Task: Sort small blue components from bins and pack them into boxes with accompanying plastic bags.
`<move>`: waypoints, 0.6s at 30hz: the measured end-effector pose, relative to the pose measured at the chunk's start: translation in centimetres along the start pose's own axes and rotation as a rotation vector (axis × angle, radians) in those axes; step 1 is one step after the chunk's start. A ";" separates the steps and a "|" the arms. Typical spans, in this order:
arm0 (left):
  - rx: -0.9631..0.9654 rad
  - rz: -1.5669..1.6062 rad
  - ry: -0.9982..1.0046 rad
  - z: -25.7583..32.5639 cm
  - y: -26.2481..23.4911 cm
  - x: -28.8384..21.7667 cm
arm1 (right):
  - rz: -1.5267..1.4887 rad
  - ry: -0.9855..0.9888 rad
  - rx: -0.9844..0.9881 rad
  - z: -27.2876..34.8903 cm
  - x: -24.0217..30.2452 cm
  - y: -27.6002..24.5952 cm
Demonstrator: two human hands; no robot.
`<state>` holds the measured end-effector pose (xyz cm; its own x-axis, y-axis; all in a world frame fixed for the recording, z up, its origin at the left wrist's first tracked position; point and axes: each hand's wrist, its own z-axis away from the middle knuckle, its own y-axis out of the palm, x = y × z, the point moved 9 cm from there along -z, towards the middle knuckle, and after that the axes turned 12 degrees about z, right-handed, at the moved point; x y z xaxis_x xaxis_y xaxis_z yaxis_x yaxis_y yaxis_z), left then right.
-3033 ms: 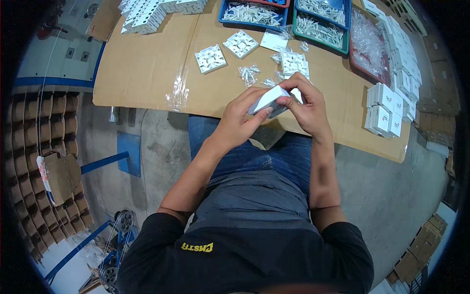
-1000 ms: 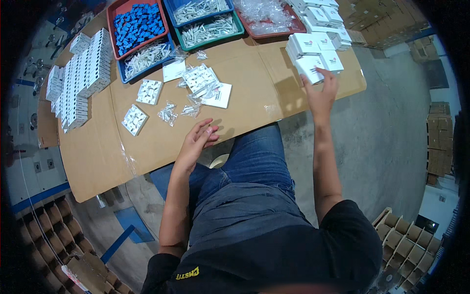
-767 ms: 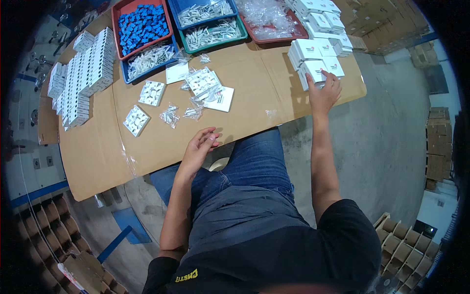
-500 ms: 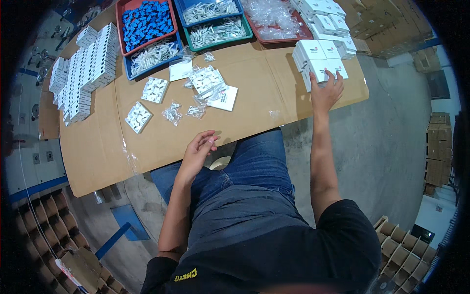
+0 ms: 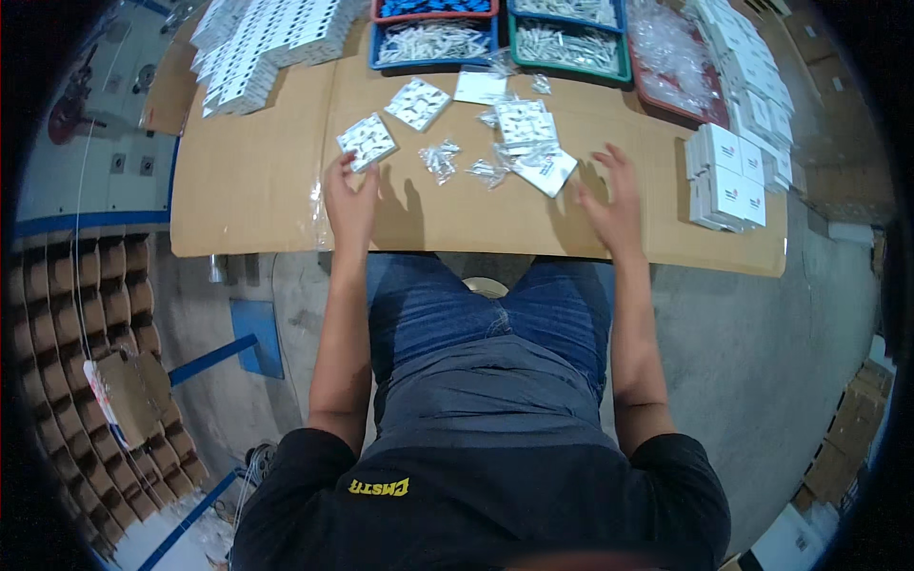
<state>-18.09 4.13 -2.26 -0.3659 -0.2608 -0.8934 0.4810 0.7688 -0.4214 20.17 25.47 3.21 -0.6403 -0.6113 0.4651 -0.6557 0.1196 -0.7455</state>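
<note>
My left hand [image 5: 351, 202] is at the near left white square plate [image 5: 367, 139], its fingertips at the plate's near corner and its thumb and fingers apart. A second square plate [image 5: 418, 103] with the same moulded face lies just beyond. My right hand [image 5: 615, 205] is open and holds nothing, above the cardboard to the right of a flat white square [image 5: 554, 175]. Partly over that square is a stack of white plates [image 5: 525, 125] with clear plastic around it. Two small clear bags of parts, one bag [image 5: 440, 161] and another bag [image 5: 488, 172], lie between my hands.
Stacked white boxes [image 5: 728, 181] stand at the right, with more white boxes [image 5: 286, 38] at the far left. At the back are a blue tray [image 5: 435, 66] and a green tray [image 5: 571, 70] of small white parts, and a red tray [image 5: 674, 113] of clear bags.
My right hand has left the stacked boxes and moved left, empty. My left hand has gone forward to the near left square plate. The view has turned and shifted.
</note>
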 end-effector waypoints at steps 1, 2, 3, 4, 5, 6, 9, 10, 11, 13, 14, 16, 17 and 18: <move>-0.015 -0.009 -0.003 -0.9 -0.6 0.2 | 0.033 -0.011 0.112 0.0 1.8 2.2; -0.013 -0.152 0.157 -1.5 -0.9 -1.0 | 0.067 -0.024 0.223 0.1 2.9 3.9; -0.013 -0.299 0.312 -1.9 -1.4 -2.1 | 0.051 -0.039 0.230 0.3 3.0 4.9; -0.032 -0.314 0.307 -2.7 -1.8 -1.6 | 0.113 -0.064 0.245 0.6 2.8 6.0; 0.037 -0.300 0.308 -3.2 -0.9 -1.1 | 0.176 -0.090 0.259 0.7 2.4 7.0; 0.106 -0.281 0.305 -3.7 0.0 -0.5 | 0.164 -0.108 0.264 0.6 2.7 7.2; 0.255 -0.256 0.150 -4.6 0.9 0.5 | 0.053 0.109 0.322 0.9 1.1 6.2; 0.252 -0.255 0.145 -4.8 0.7 1.0 | 0.054 0.104 0.326 0.7 1.1 5.3; 0.263 -0.220 0.144 -4.9 0.7 1.4 | 0.135 0.077 0.392 0.7 1.2 4.8; 0.290 -0.168 0.150 -4.9 1.4 2.7 | 0.235 0.063 0.452 0.6 0.8 3.2; 0.243 0.068 0.160 -4.8 1.1 3.3 | 0.180 0.120 0.442 0.5 0.1 2.2; 0.209 0.486 0.038 -4.6 1.0 4.2 | 0.165 0.207 0.418 0.9 -1.6 -0.1; 0.216 0.653 -0.093 -4.0 0.9 3.8 | -0.325 0.420 0.478 1.7 -2.4 0.4; 0.241 0.674 -0.094 -3.1 1.0 2.3 | -0.832 0.608 0.506 2.5 -1.9 1.2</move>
<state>-20.96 6.14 -4.23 0.1371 0.1674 -0.9763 0.7441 0.6332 0.2131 21.66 24.81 0.22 -0.2613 0.1422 0.9547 -0.8187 -0.5565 -0.1412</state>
